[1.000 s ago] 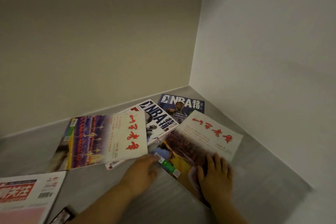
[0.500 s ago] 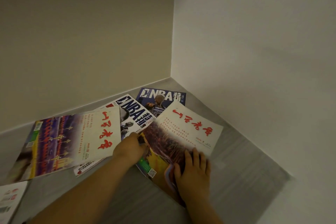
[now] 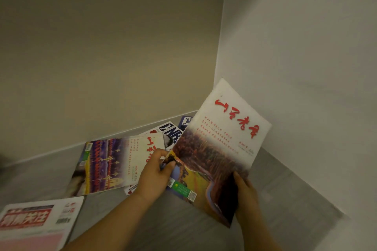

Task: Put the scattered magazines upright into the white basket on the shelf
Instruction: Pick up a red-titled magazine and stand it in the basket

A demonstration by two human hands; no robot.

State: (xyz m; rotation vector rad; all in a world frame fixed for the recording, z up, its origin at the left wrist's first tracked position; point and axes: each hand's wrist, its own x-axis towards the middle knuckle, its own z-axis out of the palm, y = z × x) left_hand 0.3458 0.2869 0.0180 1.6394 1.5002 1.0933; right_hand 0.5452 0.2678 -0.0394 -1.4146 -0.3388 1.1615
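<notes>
Red-titled magazine [image 3: 220,149] now rising off grey surface [image 3: 285,189], left hand [image 3: 155,173] and right hand [image 3: 244,191] gripping its edges, four other magazines [image 3: 106,165] lying leftward.

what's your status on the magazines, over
Left hand pinches, right hand grips the raised magazine, tilted up off the surface. Purple-cover magazine and NBA magazine lie flat behind. White basket not in view.

Beige wall [image 3: 102,47] beside white wall [image 3: 306,36], grey wood-grain surface [image 3: 285,189] below
</notes>
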